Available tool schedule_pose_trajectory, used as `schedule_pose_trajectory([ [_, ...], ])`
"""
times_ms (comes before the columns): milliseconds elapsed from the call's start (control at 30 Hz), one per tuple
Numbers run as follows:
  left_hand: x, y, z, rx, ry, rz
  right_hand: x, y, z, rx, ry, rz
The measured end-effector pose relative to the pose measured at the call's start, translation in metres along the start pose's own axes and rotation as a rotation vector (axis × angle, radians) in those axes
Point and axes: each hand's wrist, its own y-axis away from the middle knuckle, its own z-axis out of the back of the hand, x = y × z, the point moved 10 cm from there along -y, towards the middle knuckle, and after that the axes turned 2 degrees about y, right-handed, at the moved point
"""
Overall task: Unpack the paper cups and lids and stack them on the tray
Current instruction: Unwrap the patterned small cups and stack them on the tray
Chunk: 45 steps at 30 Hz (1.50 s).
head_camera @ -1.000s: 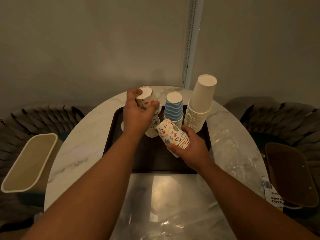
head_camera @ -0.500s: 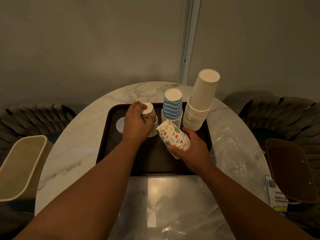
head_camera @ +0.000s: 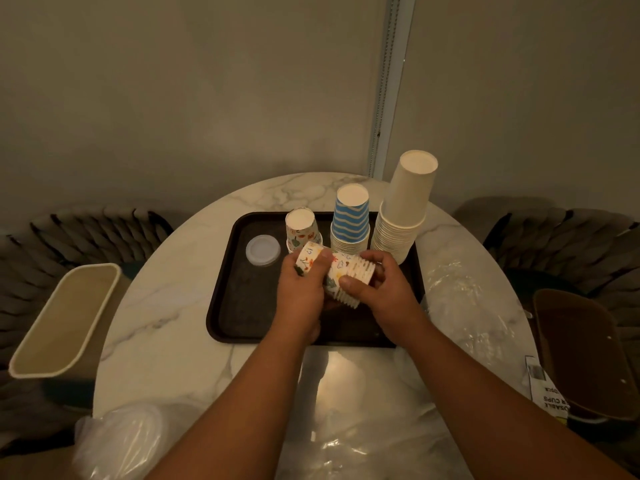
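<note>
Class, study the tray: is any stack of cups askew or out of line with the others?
Yes. The patterned cup stack lies sideways above the tray, gripped by the left hand and right hand, while the striped stack and plain stack stand upside down.

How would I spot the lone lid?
Find the dark tray on the marble table. In its far left corner lies the lid, left of the patterned cups. It alone is flat, round and translucent.
</note>
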Motion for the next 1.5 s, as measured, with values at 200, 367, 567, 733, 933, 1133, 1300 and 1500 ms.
schedule_pose_trajectory([
  [200, 0.001, 0.006, 0.000, -0.001, 0.004, 0.074, 0.008, 0.009, -0.006, 0.010, 0.196, 0.066],
  [367, -0.007, 0.006, -0.002, -0.055, 0.017, 0.061, 0.019, 0.011, -0.001, -0.033, 0.194, 0.151],
  [567, -0.042, -0.008, -0.003, -0.065, -0.071, -0.053, 0.033, 0.007, 0.000, -0.097, 0.162, 0.236],
  [733, -0.129, -0.028, 0.012, -0.232, -0.445, -0.520, 0.032, 0.000, 0.009, -0.160, 0.106, 0.225],
  [933, -0.136, -0.051, -0.014, -0.121, -0.848, -0.762, 0.019, -0.003, 0.017, -0.225, 0.160, 0.194],
  [1133, -0.098, -0.075, -0.009, -0.092, -0.971, -0.690, 0.004, -0.004, 0.027, -0.270, 0.226, 0.150],
  [1300, -0.072, -0.086, 0.002, -0.079, -1.073, -0.563, 0.002, -0.003, 0.035, -0.315, 0.300, 0.178],
  [1500, -0.099, -0.032, -0.002, -0.188, -0.681, -0.735, 0.003, -0.005, 0.026, -0.195, -0.043, 0.109],
])
